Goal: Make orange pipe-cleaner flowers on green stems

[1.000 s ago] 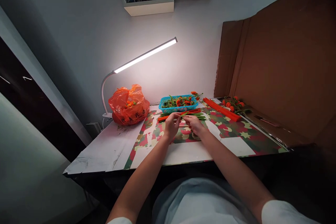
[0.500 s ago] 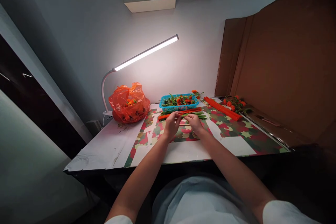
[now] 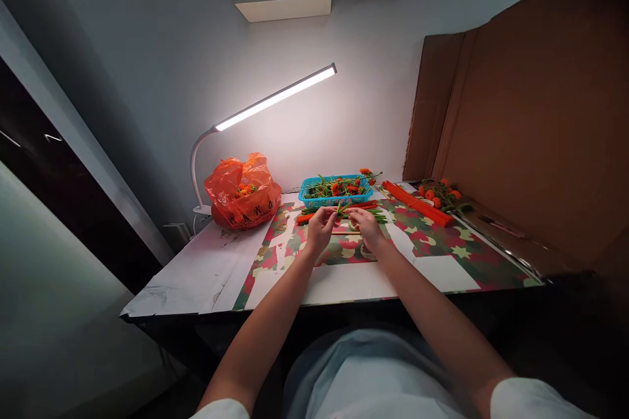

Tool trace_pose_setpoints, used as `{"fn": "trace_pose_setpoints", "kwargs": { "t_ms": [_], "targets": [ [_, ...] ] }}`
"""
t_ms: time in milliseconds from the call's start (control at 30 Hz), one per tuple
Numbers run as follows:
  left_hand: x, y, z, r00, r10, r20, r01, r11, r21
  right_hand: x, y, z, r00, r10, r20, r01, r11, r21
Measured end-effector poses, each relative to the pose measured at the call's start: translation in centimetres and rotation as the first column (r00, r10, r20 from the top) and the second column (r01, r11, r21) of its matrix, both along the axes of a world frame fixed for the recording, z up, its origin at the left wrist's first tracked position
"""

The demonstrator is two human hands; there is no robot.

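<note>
My left hand [image 3: 322,228] and my right hand [image 3: 364,225] meet over the middle of the table, fingertips pinched. Between them is a small green fuzzy stem [image 3: 341,209], like a pipe cleaner, with short ends sticking up. Both hands seem to grip it, though the fingers partly hide it. Just behind the hands lie red fuzzy stems [image 3: 305,218] and green fuzzy stems [image 3: 381,217] in bundles. A thin wooden stick [image 3: 346,233] rests below the fingers. By my right wrist sits a small roll of tape [image 3: 366,252], partly covered.
A blue basket [image 3: 335,201] of orange flowers with green stems stands at the back. To its left are an orange plastic bag [image 3: 243,200] and a lit lamp [image 3: 278,97]. More red stems [image 3: 417,203], orange flowers [image 3: 437,196] and a cardboard sheet [image 3: 531,124] are on the right.
The green stem between my fingers now has ends pointing upward, where before it lay flatter. My hands have shifted only slightly.
</note>
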State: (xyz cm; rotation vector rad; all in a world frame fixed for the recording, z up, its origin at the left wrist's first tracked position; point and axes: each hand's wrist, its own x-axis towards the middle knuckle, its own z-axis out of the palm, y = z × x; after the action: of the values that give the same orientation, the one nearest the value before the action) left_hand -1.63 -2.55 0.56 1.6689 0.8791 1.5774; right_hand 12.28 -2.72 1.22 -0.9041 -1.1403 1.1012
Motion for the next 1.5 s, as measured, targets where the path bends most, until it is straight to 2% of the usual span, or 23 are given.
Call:
{"fn": "trace_pose_setpoints", "kwargs": {
  "t_ms": [67,167,300,400,533,633,767,867,1000,1100,1333,1433,1500],
  "targets": [
    [-0.1,0.4,-0.1,0.995,-0.067,0.078,0.076,0.990,-0.120,-0.1,0.1,0.0,0.999,-0.033,0.002,0.033,0.997,0.066],
    [-0.1,0.8,-0.1,0.974,-0.124,0.189,0.166,0.960,-0.227,-0.3,0.0,0.0,0.999,0.001,0.039,-0.006,0.990,0.139],
    [-0.2,0.9,-0.2,0.939,-0.139,0.314,0.221,0.945,-0.243,-0.5,-0.5,-0.1,0.993,-0.032,0.109,0.010,0.980,0.196],
    [-0.5,0.9,-0.3,0.924,-0.193,0.330,0.272,0.939,-0.211,-0.3,-0.7,-0.1,0.979,-0.075,0.192,0.032,0.975,0.221],
    [-0.8,0.7,-0.1,0.919,-0.240,0.313,0.327,0.907,-0.264,0.1,-0.5,0.0,0.950,-0.166,0.265,0.075,0.944,0.323],
    [-0.9,0.4,0.3,0.900,-0.305,0.311,0.400,0.861,-0.314,0.3,-0.3,-0.1,0.899,-0.205,0.388,0.017,0.900,0.436],
    [-1.1,0.2,0.6,0.880,-0.326,0.344,0.442,0.826,-0.349,0.3,0.0,-0.6,0.821,-0.202,0.534,-0.073,0.891,0.449],
    [-1.2,0.3,0.6,0.881,-0.325,0.343,0.444,0.817,-0.367,0.4,0.1,-0.8,0.814,-0.200,0.545,-0.093,0.882,0.463],
    [-1.1,0.4,0.3,0.883,-0.325,0.337,0.442,0.817,-0.370,0.6,0.0,-0.6,0.814,-0.281,0.509,-0.035,0.850,0.525],
    [-1.1,0.6,0.1,0.896,-0.304,0.323,0.415,0.832,-0.369,0.8,-0.3,-0.4,0.754,-0.355,0.553,-0.025,0.825,0.564],
    [-0.7,1.0,-0.5,0.930,-0.291,0.223,0.352,0.879,-0.323,0.6,-0.9,-0.2,0.495,-0.562,0.662,-0.026,0.752,0.658],
    [-0.5,1.0,-0.5,0.939,-0.282,0.199,0.334,0.888,-0.316,0.6,-0.9,-0.4,0.428,-0.619,0.658,-0.014,0.724,0.690],
    [-0.5,0.8,-0.4,0.936,-0.280,0.215,0.338,0.884,-0.323,0.6,-0.9,-0.4,0.413,-0.631,0.657,-0.021,0.714,0.700]
  ]
}}
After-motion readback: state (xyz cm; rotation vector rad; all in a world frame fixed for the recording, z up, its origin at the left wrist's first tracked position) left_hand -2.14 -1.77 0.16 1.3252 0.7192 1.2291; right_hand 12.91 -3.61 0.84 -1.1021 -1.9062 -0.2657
